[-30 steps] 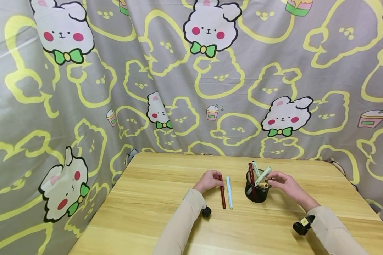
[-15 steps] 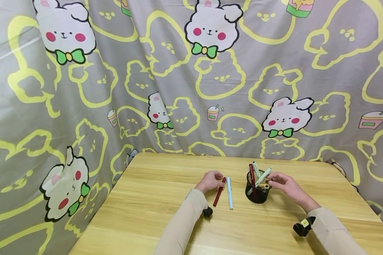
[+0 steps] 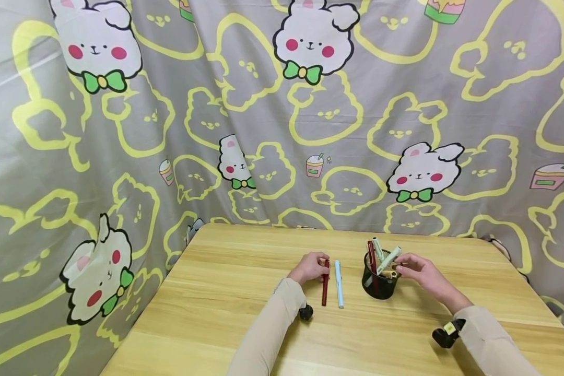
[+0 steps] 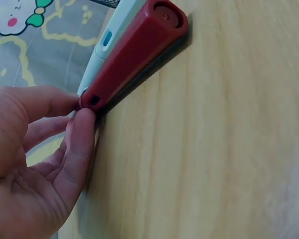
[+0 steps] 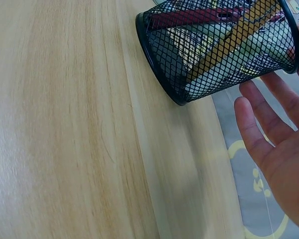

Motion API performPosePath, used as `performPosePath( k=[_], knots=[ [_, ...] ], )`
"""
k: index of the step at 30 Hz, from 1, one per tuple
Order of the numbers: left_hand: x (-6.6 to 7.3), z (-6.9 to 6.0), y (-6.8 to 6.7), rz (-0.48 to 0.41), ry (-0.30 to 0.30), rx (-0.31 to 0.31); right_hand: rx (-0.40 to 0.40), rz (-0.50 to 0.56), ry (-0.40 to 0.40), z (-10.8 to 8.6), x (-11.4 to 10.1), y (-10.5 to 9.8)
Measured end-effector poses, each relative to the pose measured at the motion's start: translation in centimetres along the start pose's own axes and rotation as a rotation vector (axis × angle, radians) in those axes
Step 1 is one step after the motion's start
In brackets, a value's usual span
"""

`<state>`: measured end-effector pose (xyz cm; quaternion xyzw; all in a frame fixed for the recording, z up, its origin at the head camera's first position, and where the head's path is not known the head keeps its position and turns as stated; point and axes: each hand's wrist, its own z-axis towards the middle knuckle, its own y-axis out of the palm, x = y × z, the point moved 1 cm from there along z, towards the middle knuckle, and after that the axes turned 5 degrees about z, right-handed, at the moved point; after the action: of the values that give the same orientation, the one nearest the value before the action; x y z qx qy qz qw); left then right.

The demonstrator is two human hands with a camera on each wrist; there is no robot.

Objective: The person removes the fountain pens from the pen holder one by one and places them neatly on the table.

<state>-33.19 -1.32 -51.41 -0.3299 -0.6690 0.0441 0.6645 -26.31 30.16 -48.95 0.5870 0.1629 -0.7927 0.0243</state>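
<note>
The left hand (image 3: 311,267) pinches a dark red pen (image 3: 325,287) near its upper end; in the left wrist view thumb and finger meet on the red pen (image 4: 132,55). Just right of it lies a light blue pen (image 3: 339,284), partly behind the red one in the left wrist view. A black mesh cup (image 3: 378,286) stands upright farther right, holding a red pen (image 3: 372,256), pale green pens and a yellow one. Beside the cup's right rim is the right hand (image 3: 423,274), fingers loosely bent; the right wrist view shows its palm (image 5: 288,164) facing the mesh, holding no pen.
The wooden table (image 3: 207,292) reaches back to a grey curtain (image 3: 263,120) with cartoon rabbits, which also hangs along the left side. Small black devices are strapped at both wrists, the right one (image 3: 446,337) near the table surface.
The red pen's lower end swung left, away from the blue pen, then partly back right, so it now lies nearly parallel to it. The right hand and the cup have stayed in place.
</note>
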Motion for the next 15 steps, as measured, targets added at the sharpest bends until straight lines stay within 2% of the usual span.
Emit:
performPosePath(
  k=[6,15],
  knots=[
    [-0.35,-0.1,-0.01,-0.032,0.0,-0.018,0.006,-0.011,0.006,-0.09,0.18,0.0],
    [-0.25,-0.35,0.09,-0.053,0.011,-0.002,0.008,-0.001,0.01,-0.01,0.41,-0.08]
  ],
)
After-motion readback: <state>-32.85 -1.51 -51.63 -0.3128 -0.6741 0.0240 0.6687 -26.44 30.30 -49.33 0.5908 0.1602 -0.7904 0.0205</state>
